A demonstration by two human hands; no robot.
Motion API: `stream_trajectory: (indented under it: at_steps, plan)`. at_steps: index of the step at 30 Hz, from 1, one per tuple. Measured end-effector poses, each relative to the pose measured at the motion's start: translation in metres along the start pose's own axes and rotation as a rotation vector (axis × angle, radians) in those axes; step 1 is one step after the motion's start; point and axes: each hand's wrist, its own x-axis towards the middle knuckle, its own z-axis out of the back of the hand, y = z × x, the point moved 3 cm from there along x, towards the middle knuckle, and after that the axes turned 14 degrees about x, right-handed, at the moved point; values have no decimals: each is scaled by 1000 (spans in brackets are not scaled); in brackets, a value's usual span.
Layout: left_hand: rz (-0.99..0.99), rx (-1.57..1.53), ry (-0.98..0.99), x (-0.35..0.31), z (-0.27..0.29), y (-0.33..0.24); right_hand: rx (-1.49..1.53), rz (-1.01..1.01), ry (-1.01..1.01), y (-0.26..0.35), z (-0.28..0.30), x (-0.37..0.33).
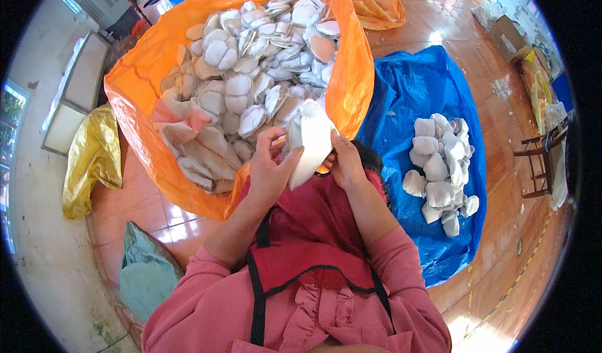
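Note:
Between my two hands, above my lap, is a white padded cloth piece, curved and stood on edge. My left hand grips its left side, with the thumb against its face. At the opposite edge, my right hand pinches it; some of those fingers are hidden behind the piece. Just beyond, a big orange plastic sack lies wide open, filled with many similar white and pale pads. A red apron covers my lap beneath the hands.
To the right, a blue plastic sheet lies on the tiled floor with a heap of white pads on it. A yellow sack rests by the left wall, near a greenish bag. A wooden chair stands far right.

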Motion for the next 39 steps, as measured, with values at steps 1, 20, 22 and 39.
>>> stream_trajectory:
  at_steps: [1, 20, 22, 39]
  plan:
    - [7, 23, -19, 1, 1, -3, -7, -5, -7, 1, -1, 0]
    - [350, -60, -81, 24, 24, 69, -55, -176, 231, -1, -3, -10]
    - [356, -95, -83, 23, 23, 69, -64, -163, 209, -3, 0, -8]
    - [256, -83, -88, 22, 23, 68, -39, -142, 155, -5, 1, -7]
